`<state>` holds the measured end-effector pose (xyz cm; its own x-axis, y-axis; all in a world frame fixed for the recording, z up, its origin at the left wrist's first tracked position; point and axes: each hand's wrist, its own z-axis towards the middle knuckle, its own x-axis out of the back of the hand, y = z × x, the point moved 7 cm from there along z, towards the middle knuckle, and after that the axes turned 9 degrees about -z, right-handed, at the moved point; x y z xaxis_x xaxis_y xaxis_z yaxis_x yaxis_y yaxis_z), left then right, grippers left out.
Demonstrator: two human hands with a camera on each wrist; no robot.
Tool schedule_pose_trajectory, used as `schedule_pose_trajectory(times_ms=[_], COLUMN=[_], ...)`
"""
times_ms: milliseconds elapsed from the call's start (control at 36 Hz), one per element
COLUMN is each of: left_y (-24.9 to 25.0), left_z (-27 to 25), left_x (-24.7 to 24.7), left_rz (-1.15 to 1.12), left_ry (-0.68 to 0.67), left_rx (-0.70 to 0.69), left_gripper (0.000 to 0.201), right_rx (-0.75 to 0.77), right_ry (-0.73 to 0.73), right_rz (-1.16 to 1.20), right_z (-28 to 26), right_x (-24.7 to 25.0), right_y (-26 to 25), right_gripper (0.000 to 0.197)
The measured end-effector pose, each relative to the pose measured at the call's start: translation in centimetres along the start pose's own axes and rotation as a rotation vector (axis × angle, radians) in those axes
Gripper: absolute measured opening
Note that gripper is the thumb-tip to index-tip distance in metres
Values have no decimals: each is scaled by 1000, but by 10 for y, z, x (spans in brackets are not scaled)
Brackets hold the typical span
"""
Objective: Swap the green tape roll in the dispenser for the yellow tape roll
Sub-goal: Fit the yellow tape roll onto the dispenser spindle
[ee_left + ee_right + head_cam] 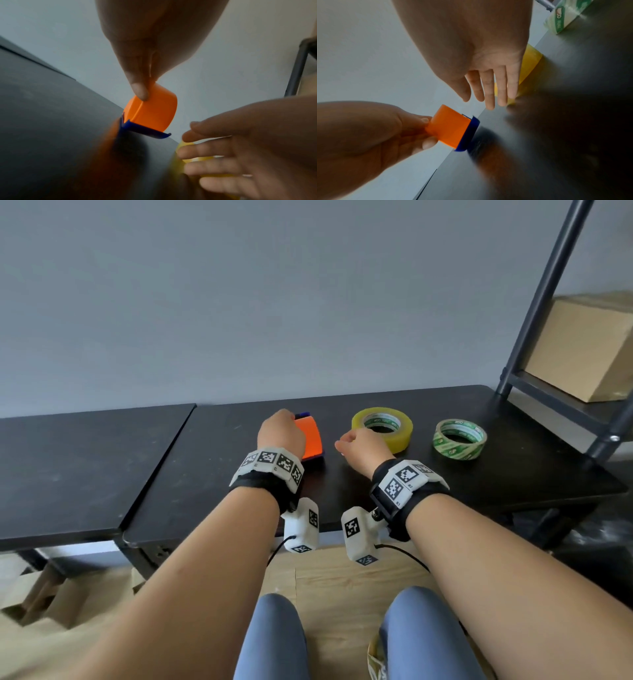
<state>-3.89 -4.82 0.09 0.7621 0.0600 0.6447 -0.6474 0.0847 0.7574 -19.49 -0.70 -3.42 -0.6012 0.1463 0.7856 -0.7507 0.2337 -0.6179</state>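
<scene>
1. Dispenser [309, 440]: orange body with a dark blue edge, standing on the black table [102, 474] near the wall. We see no roll inside it from any view, though its open side is turned away from us, so we cannot be sure.

2. Left hand [281, 433]: pinches the orange body between thumb [139, 90] and fingers at its top, steadying it on the table.

3. Right hand [364, 448]: holds nothing. Its fingers [489, 88] are straight and loosely spread, hovering just above the table between the dispenser and the yellow roll, apart from both as far as we can tell.

4. Yellow tape roll [382, 428]: lies flat on the table, just right of the right hand.

5. Green tape roll [460, 439]: lies flat on the table further right, well apart from the dispenser, near the leg of the metal shelf [548, 285].

6. Cardboard box [582, 350]: on the shelf, plays no part.

7. Step in hand, as we judge it: the green roll is already out, and the yellow one is not yet picked up. We are at the reach for the new roll.

8. Next move, as we judge it: the right hand needs to close around the yellow roll's rim and lift it. The left hand should keep the dispenser firm and turn its opening toward the roll. The roll's core must line up with the holder inside.
</scene>
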Motion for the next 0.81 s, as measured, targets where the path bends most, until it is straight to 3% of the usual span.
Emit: schedule_pose_trajectory(times_ms=[56,167,361,500,667,805], left_y=[-1,-4,-20,-44,-52,-44], left_z=[0,-2,9,15,16,19], left_x=[-2,-7,-8,-23,-11,-6], left_rz=[-77,-218,-254,-471,-111,-71], left_ry=[-12,-28,-13,-144,-85,-95], left_rx=[31,84,127,260,205,145], left_gripper=[48,48,45,43,25,35], right_rx=[3,7,67,137,169,115], right_ry=[-27,-42,100,161,162,178], right_rz=[-7,-7,-3,-56,-55,-52], right_z=[2,5,4,1,3,8], right_x=[-5,-8,5,8,3,1], right_y=[-2,-7,-21,-27,-32,-31], right_gripper=[17,35,26,24,23,19])
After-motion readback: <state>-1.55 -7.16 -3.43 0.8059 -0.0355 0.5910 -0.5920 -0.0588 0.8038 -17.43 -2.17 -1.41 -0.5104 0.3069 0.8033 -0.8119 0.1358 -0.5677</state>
